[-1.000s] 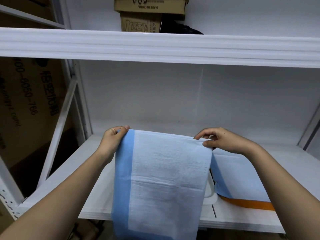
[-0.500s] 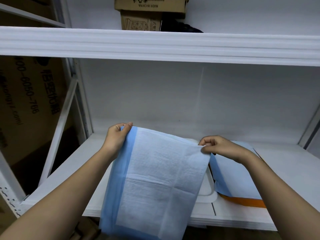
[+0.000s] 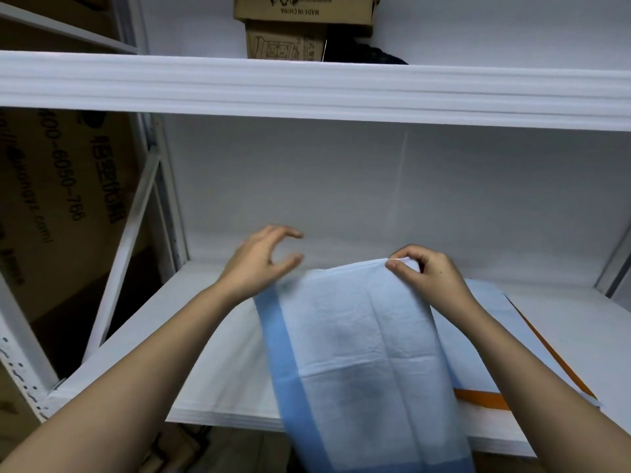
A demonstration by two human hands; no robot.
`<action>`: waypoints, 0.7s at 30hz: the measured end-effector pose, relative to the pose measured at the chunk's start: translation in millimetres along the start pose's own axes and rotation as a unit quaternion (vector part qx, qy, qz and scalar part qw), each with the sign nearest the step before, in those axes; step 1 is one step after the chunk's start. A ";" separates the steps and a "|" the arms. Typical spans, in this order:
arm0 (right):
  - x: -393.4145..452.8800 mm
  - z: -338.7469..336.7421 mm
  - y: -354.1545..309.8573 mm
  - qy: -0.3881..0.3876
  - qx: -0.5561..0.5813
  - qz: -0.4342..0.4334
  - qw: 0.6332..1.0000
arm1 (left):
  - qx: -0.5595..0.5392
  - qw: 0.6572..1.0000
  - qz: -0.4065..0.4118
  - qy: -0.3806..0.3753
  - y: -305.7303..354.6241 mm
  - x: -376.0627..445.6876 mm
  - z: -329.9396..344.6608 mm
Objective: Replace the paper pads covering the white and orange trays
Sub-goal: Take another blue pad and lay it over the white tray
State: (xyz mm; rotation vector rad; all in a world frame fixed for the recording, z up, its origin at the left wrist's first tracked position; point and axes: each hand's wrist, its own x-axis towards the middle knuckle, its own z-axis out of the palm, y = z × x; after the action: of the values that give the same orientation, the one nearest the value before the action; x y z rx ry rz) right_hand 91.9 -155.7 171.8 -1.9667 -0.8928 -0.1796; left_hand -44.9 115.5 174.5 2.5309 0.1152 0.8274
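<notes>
- A white metal shelving unit fills the frame: one upper shelf [image 3: 307,87] runs as a broad white band across the top, and one lower shelf [image 3: 143,339] spreads across the lower half, with a plain white back wall between them.
- Two cardboard boxes [image 3: 300,22] are stacked at top centre on the upper shelf, the top one printed "MADE IN CHINA" upside down; a dark object just right of them is too hidden to identify.
- One large brown carton [image 3: 65,186] with printed digits stands at the left edge, behind the shelf's diagonal brace.
- Two bare hands reach in from the bottom corners.
- The left hand [image 3: 261,259], left of centre, is motion-blurred; its fingers are spread and loosely curved and hold nothing, just above the pad's upper left corner.
- The right hand [image 3: 426,271], right of centre, pinches the pad's top edge between thumb and curled fingers.
- One paper pad [image 3: 362,363], pale blue with a darker blue border strip down its left side, hangs from that pinch and drapes over the front lip of the lower shelf at bottom centre.
- One orange tray [image 3: 481,399] shows only as an orange rim at lower right, covered by a second pale blue pad [image 3: 485,312] lying flat on it.
- Whether a white tray lies under the draped pad cannot be told.
</notes>
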 end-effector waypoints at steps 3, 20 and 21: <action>-0.3 0.8 -9.6 -0.008 -0.066 -0.026 0.997 | -0.063 0.989 0.073 -0.110 35.9 8.3 22.5; 0.1 -24.6 -14.9 0.002 0.029 -0.004 1.000 | -0.123 0.976 -0.095 -0.156 -13.3 -14.1 12.2; 1.3 -25.4 -15.2 0.002 0.039 -0.001 0.999 | -0.120 0.974 -0.110 -0.159 -21.6 -16.6 6.0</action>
State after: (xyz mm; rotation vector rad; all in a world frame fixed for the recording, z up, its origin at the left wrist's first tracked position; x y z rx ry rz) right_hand 88.6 -171.0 197.0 -1.8936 -0.8852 -0.1484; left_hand -53.6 128.5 151.4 2.3325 0.1742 0.3228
